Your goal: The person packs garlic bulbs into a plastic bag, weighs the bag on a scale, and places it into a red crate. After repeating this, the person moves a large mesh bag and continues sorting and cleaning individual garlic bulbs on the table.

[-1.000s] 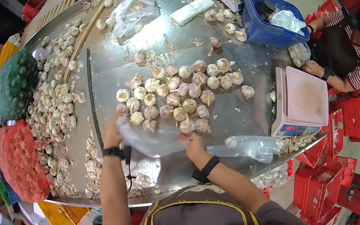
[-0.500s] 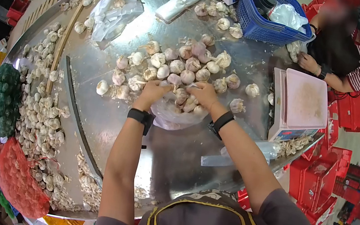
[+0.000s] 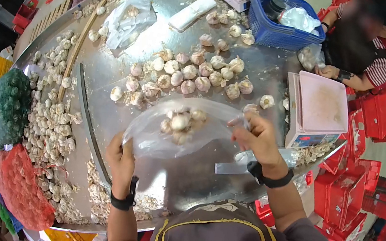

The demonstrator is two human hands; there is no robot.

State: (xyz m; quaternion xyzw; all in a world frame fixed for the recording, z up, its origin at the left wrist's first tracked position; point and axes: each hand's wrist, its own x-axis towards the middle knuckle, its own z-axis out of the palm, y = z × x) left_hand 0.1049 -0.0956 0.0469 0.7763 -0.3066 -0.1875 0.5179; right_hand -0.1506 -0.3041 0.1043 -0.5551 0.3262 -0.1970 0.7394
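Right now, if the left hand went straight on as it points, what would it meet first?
Past the clear bag that it pinches, the left hand would likely meet the loose garlic bulbs ahead, though its height above the table is unclear.

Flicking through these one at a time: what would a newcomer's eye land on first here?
Probably the clear plastic bag with a few garlic bulbs inside, stretched between the left hand and right hand low in the middle. Next, the bright red net sack and green net sack at the left edge, and the blue basket at the top right.
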